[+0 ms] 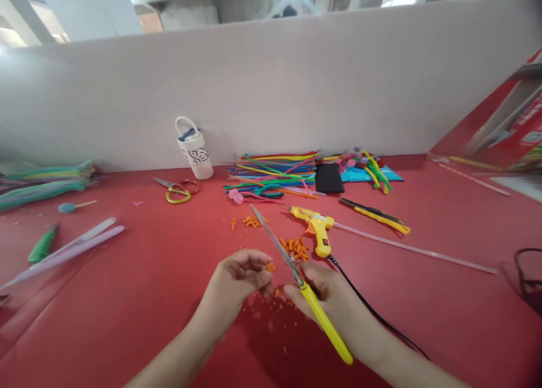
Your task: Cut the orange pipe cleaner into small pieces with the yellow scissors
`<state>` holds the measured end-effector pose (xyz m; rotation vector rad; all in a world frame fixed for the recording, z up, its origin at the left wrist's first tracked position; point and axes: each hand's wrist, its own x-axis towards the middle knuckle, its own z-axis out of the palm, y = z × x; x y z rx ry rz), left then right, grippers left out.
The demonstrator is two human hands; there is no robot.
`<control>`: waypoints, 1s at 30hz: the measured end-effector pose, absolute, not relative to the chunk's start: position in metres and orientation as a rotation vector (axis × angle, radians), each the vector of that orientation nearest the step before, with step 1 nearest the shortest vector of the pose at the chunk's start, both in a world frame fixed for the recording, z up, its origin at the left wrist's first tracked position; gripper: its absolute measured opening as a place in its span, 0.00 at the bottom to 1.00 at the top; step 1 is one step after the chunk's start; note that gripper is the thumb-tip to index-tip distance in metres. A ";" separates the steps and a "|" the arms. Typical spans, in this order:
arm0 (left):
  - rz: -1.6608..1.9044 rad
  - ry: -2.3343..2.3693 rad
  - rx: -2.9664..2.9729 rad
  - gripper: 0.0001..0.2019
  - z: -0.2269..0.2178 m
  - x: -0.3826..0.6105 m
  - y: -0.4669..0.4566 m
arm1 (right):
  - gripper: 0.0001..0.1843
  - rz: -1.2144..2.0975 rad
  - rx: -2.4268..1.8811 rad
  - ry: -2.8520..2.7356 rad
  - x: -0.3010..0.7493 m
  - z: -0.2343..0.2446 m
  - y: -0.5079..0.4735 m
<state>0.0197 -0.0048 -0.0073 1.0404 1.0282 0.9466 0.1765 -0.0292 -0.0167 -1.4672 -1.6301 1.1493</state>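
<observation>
Between the thumb and fingers of my left hand (243, 278) is a small orange fuzzy piece (271, 267), like a cut bit of pipe cleaner. My right hand (328, 292) is closed around scissors (324, 320) with yellow handles, their blades pointing up and to the left, just right of the left fingertips. A pile of short orange pieces (295, 248) lies behind the scissors, with a smaller group (254, 222) farther back. Orange crumbs (277, 307) are scattered on the red table under my hands.
A yellow glue gun (313, 224) with a glue stick and black cord lies right of the pile. Behind are colourful pipe cleaners (271, 173), a black phone-like slab (329, 178) and a white cup (196, 153). Other scissors (178, 190) and pink-white strips (71, 251) lie left; a yellow-black cutter (376, 214) lies right.
</observation>
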 end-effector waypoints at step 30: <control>1.228 0.892 0.837 0.03 0.003 0.005 -0.005 | 0.12 -0.094 -1.552 -2.431 0.196 -0.032 -0.024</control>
